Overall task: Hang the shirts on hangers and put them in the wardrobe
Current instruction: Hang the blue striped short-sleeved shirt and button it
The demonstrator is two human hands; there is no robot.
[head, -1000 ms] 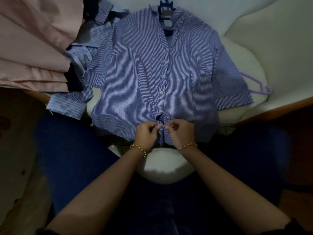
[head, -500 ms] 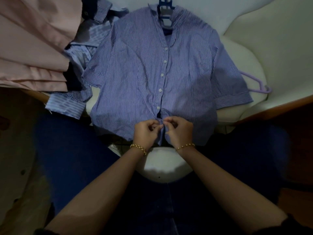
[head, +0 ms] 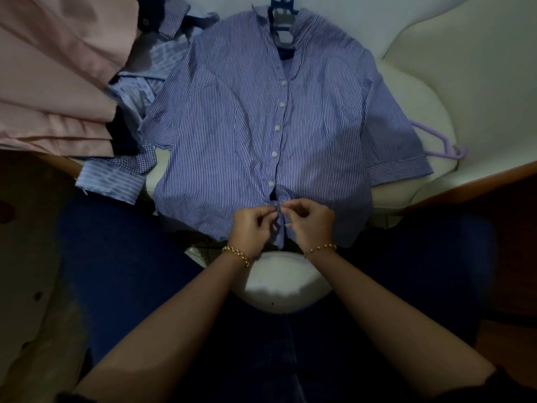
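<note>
A blue-and-white striped short-sleeved shirt (head: 232,135) lies flat, front up, on a white cushioned seat (head: 418,106). A dark blue hanger (head: 281,13) sits inside its collar, hook pointing away from me. Most of the front buttons are fastened. My left hand (head: 252,225) and my right hand (head: 308,221) meet at the placket near the hem, each pinching one edge of the shirt's front. A small gap in the placket shows just above my fingers.
A pile of other shirts (head: 130,181), pale blue patterned and checked, lies left of the striped one. Pink folded fabric (head: 52,82) fills the upper left. A lilac hanger (head: 436,141) pokes out from under the right sleeve. My dark blue trouser legs (head: 116,257) flank the seat's front edge.
Both hands have crept slightly up the placket and closer together, still working the same spot near the hem. The shirt and hanger have not shifted.
</note>
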